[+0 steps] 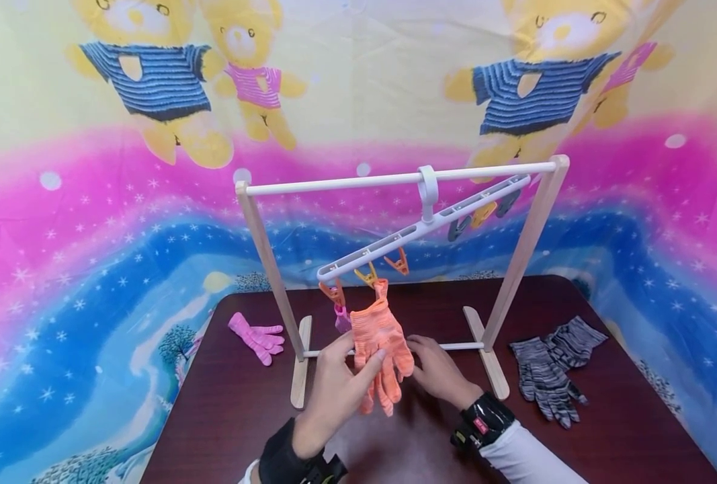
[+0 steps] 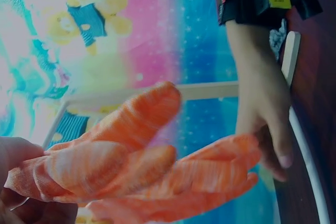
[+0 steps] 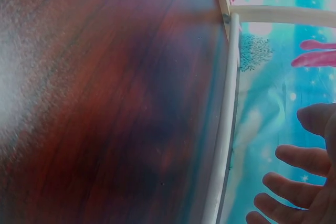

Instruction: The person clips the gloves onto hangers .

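Note:
My left hand [image 1: 336, 386] pinches an orange knit glove [image 1: 382, 336] between thumb and fingers, its fingers pointing down. Behind its cuff, a second orange cuff [image 1: 382, 289] rises to a yellow clip [image 1: 367, 274] on the white clip hanger [image 1: 388, 243]. In the left wrist view the orange glove fingers [image 2: 210, 174] spread out in front of the camera. To the right of the glove is my right hand [image 1: 439, 370], partly behind it in the head view. The right wrist view shows its fingers [image 3: 294, 190] spread, holding nothing.
The hanger tilts, left end low, on a rack's white bar [image 1: 346, 181]. A pink glove [image 1: 342, 319] hangs under an orange clip [image 1: 332, 293]. Another pink glove [image 1: 258, 338] lies on the table [image 1: 213, 417] at left, grey-black gloves [image 1: 548, 370] at right. Wooden posts [image 1: 521, 262] flank the hands.

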Available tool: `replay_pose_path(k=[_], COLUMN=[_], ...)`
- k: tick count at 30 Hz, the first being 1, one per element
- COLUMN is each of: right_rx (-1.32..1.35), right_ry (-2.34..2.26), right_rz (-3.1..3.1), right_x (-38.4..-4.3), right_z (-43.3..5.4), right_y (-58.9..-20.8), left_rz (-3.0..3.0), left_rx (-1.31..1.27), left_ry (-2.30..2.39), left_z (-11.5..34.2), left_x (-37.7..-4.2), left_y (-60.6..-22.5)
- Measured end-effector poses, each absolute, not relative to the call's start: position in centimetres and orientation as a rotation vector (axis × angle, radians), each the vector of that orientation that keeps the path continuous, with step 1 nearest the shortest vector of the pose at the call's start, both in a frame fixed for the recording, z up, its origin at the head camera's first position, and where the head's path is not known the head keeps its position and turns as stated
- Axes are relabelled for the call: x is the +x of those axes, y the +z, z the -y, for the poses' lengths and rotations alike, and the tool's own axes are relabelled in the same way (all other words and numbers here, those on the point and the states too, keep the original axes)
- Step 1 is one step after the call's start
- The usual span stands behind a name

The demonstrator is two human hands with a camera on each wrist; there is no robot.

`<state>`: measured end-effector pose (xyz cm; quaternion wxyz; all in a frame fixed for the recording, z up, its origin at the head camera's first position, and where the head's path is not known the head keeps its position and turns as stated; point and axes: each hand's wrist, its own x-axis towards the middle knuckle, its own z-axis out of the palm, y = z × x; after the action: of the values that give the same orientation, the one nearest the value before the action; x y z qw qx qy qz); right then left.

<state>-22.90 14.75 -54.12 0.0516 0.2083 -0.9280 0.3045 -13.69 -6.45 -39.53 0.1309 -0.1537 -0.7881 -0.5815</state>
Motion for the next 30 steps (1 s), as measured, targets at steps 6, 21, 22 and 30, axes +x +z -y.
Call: replay_pose_path(k=[6, 21, 22, 30], right_rx=[0.666, 0.746, 0.748, 0.79], right_ry=[0.935, 0.984, 0.978, 1.05], right_rz=[2.766, 2.654, 2.653, 2.551], right_x=[-23.4, -24.9, -24.9, -25.7], right_z=[-15.2, -16.8, -16.9, -17.4], right_y=[-53.7, -51.5, -51.3, -50.0], left_rz=[2.256, 2.283, 2.291, 2.385], left_rx=[-0.525, -0.568, -0.575, -0.565], left_ry=[-1.629, -1.707, -1.706, -1.631], left_z=[5.2, 3.2, 3.0, 2.1], left_x=[-14.1, -15.9, -16.1, -17.0], left_y=[-39.7, -39.3, -39.4, -39.1])
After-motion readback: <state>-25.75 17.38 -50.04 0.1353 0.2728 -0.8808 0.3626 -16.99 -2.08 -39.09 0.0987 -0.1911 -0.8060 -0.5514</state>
